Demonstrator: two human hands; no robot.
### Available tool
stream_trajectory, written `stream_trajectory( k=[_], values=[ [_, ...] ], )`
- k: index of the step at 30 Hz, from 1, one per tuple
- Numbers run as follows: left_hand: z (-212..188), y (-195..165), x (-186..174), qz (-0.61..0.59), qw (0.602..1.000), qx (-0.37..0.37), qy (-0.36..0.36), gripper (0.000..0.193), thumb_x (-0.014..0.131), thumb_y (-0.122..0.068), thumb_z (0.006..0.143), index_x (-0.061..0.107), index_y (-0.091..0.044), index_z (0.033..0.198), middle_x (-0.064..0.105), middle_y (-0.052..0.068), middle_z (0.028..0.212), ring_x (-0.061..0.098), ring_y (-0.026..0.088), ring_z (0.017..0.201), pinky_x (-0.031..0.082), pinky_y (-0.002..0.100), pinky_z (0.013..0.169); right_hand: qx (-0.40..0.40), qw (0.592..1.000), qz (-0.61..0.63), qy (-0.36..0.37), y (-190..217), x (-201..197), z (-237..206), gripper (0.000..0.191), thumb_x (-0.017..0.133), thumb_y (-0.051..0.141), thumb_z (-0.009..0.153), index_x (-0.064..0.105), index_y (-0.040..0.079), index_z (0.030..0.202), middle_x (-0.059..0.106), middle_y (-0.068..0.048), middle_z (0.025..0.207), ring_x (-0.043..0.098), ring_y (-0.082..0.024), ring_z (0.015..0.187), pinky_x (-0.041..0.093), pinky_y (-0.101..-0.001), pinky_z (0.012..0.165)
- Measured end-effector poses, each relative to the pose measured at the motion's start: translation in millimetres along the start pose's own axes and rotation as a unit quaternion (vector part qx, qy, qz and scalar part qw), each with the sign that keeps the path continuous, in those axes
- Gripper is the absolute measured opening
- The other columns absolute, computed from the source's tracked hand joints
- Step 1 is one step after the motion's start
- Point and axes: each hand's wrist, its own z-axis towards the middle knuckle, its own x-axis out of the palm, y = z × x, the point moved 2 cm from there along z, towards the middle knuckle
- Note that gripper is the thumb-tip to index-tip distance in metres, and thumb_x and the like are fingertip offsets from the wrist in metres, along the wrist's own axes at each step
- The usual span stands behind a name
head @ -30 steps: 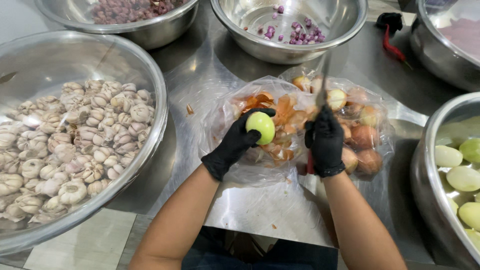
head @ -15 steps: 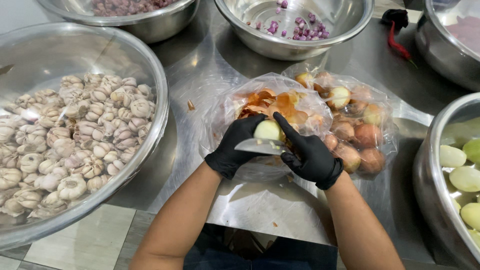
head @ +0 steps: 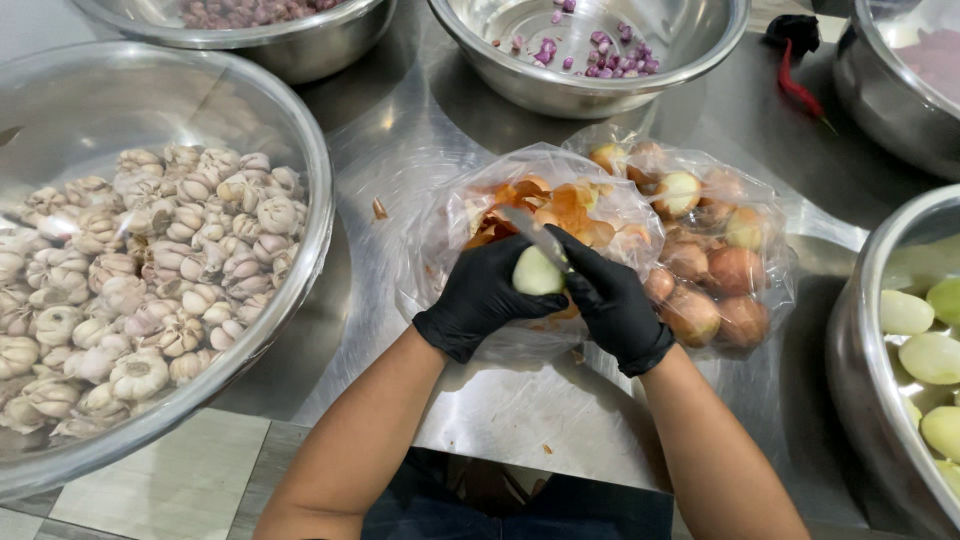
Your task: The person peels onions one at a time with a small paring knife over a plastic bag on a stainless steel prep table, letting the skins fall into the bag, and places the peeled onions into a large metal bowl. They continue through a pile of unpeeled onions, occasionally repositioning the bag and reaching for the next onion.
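— What are we holding right now?

— We are gripping a peeled onion [head: 537, 272] in our left hand [head: 483, 297], fingers curled around it, just above the clear bag of onion skins [head: 560, 205].

— And our right hand [head: 610, 300]?

— Its fingers are closing around a knife [head: 535, 238], the blade lying against the onion's top.

— What is sitting around us?

— A bag of unpeeled onions [head: 715, 270] just to the right, a steel bowl of garlic bulbs [head: 140, 260] on the left, and peeled onions in the bowl [head: 850, 340] at the right edge.
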Motion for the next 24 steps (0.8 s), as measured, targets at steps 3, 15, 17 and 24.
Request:
stream_trajectory(
  k=[3,15,17,24],
  values=[
    [0.3,-3.4,1.9,0.046,0.999,-0.021,-0.005,0.062,0.091,-0.032,0.07,0.067,-0.011,0.123,0.075,0.007,0.11,0.075,0.023,0.101,0.058,0.035,0.089,0.235,0.951,0.199,-0.034,-26.7,5.6,-6.4,0.055,0.054,0.018,0.112,0.052,0.006,0.165,0.06,-0.012,0.093,0.049,-0.019,0.084,0.043,-0.0337,0.075],
    [4.7,-66.9,30.2,0.211,0.944,0.255,-0.012,0.07,0.093,-0.046,0.069,0.065,-0.012,0.123,0.066,0.011,0.104,0.068,0.033,0.095,0.055,0.043,0.08,0.273,0.827,0.475,-0.128,-77.1,40.8,-13.1,0.036,0.062,0.017,0.104,0.061,0.007,0.139,0.074,-0.01,0.118,0.071,-0.023,0.104,0.058,-0.04,0.091],
    [18.3,-90.7,63.0,0.233,0.931,0.28,0.025,0.072,0.089,-0.05,0.068,0.064,-0.011,0.123,0.067,0.01,0.102,0.069,0.032,0.092,0.048,0.056,0.083,0.19,0.978,0.071,-0.054,-74.1,39.9,-12.9,0.042,0.064,0.022,0.102,0.057,0.009,0.142,0.073,-0.01,0.114,0.071,-0.025,0.1,0.058,-0.0409,0.087],
    [87.8,-205.6,270.6,0.135,0.911,0.388,-0.029,0.074,0.08,-0.034,0.075,0.052,-0.005,0.138,0.063,0.009,0.106,0.066,0.028,0.093,0.054,0.042,0.079,0.109,0.956,-0.272,-0.025,-19.4,28.3,-11.7,0.066,0.068,0.04,0.097,0.043,0.016,0.154,0.072,-0.012,0.099,0.071,-0.032,0.084,0.056,-0.044,0.073]
  ],
)
